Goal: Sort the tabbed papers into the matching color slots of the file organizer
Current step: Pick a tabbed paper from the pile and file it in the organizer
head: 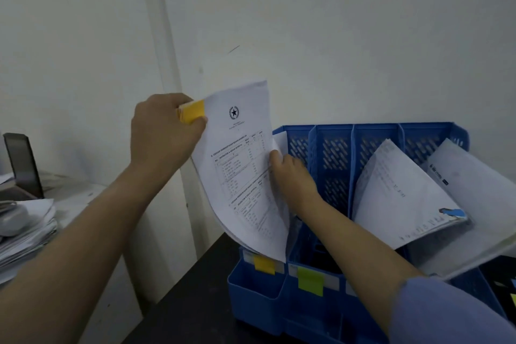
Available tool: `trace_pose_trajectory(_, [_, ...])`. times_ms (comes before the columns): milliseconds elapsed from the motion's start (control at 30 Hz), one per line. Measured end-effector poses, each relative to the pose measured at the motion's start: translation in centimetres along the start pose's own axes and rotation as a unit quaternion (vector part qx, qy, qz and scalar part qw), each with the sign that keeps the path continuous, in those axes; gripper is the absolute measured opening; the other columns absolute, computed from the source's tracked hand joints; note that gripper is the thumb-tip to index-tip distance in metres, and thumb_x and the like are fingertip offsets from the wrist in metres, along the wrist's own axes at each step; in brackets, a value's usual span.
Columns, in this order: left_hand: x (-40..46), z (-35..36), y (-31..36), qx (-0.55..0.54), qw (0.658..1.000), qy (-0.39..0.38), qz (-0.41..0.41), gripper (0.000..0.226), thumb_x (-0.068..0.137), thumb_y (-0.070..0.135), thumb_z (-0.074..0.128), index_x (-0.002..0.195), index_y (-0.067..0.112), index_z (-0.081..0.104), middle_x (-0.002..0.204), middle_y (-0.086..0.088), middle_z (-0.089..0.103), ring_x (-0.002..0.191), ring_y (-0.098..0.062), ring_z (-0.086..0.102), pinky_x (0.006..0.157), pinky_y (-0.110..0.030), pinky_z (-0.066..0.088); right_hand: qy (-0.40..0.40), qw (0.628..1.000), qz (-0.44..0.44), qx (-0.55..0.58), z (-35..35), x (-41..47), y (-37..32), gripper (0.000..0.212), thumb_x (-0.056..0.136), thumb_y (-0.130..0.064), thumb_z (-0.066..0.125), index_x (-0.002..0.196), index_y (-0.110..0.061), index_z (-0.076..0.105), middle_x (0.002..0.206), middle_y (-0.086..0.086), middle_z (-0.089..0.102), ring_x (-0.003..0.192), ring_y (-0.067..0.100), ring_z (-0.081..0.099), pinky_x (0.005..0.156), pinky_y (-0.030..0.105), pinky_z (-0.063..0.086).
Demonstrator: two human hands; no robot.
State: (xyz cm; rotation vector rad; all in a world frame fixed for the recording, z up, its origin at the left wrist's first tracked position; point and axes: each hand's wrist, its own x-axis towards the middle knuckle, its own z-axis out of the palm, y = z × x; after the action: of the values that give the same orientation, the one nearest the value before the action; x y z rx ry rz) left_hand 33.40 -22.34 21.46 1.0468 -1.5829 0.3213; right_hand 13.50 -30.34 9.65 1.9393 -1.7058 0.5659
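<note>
White wall behind blue organizer (329, 313) on dark desk (192, 296). Left hand (164, 131) pinches yellow-tabbed papers (245, 165) at the tab; right hand (290, 173) grips their edge over the yellow-labelled slot (264, 264).

The blue perforated file organizer (335, 165) bears a yellow label (264, 264) and, beside it, a green label (310, 281); white printed papers (245, 170) above it carry an orange-yellow tab (192, 112).

An office is indicated: a blue perforated plastic file organizer (363, 153) is set on a dark worktop (195, 296), and stacked printed papers (25, 234) are piled at the left.
</note>
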Motion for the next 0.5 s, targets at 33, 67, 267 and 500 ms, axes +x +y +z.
trace_pose_trajectory(33, [0.0,0.1,0.1,0.001,1.000,0.003,0.002,0.022,0.066,0.026,0.056,0.070,0.007,0.067,0.061,-0.012,0.063,0.063,-0.030,0.058,0.059,-0.037,0.046,-0.014,1.000,-0.002,-0.025,-0.2,-0.3,0.0,0.047,0.091,-0.001,0.045,0.134,-0.002,0.024,0.126,0.021,0.045,0.115,0.035,0.046,0.102,0.038,0.039])
trace_pose_trajectory(67, [-0.1,0.2,0.1,0.001,1.000,0.004,0.001,0.023,0.066,0.026,0.056,0.069,0.006,0.067,0.061,-0.013,0.062,0.063,-0.031,0.059,0.059,-0.038,0.046,-0.017,1.000,0.001,-0.002,-0.5,-0.6,-0.1,0.047,0.090,0.000,0.046,0.133,-0.002,0.027,0.131,0.021,0.041,0.119,0.034,0.042,0.106,0.038,0.034])
trace_pose_trajectory(267, [-0.2,1.1,0.6,0.004,1.000,0.004,-0.013,0.031,0.062,0.029,0.056,0.071,0.001,0.068,0.068,-0.021,0.065,0.070,-0.035,0.060,0.063,-0.040,0.048,-0.013,0.888,0.007,0.459,-3.6,-6.5,-6.1,0.076,0.086,-0.057,0.046,0.146,-0.023,0.015,0.156,0.000,0.011,0.142,0.015,0.011,0.112,0.028,0.014])
trace_pose_trajectory(500, [-0.7,2.3,0.5,-0.008,0.999,-0.007,-0.043,0.015,0.074,0.015,0.065,0.065,0.003,0.066,0.061,-0.016,0.062,0.065,-0.032,0.059,0.054,-0.032,0.040,0.088,0.986,-0.049,0.130,-3.6,-9.2,-7.4,0.035,0.066,-0.013,0.076,0.101,-0.013,0.069,0.092,0.006,0.062,0.081,0.019,0.060,0.057,0.024,0.046])
